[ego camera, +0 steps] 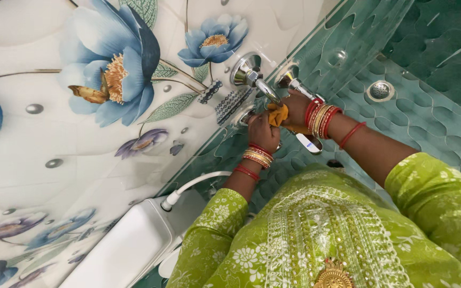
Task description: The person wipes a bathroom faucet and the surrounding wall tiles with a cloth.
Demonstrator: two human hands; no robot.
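Both hands meet at the chrome wall taps (pixel 249 74): the left hand (pixel 263 129) and the right hand (pixel 296 108) pinch a yellow cloth (pixel 278 113) between them, at six o'clock of the tap. Wet chrome could let the cloth slip.

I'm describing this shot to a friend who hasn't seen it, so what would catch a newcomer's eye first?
Probably the big blue flower printed on the white wall tile at upper left. Next, at the centre, the left hand and right hand meet at the chrome taps, with a yellow cloth bunched between them. The red and gold bangles on the right wrist also stand out against the green tiles.
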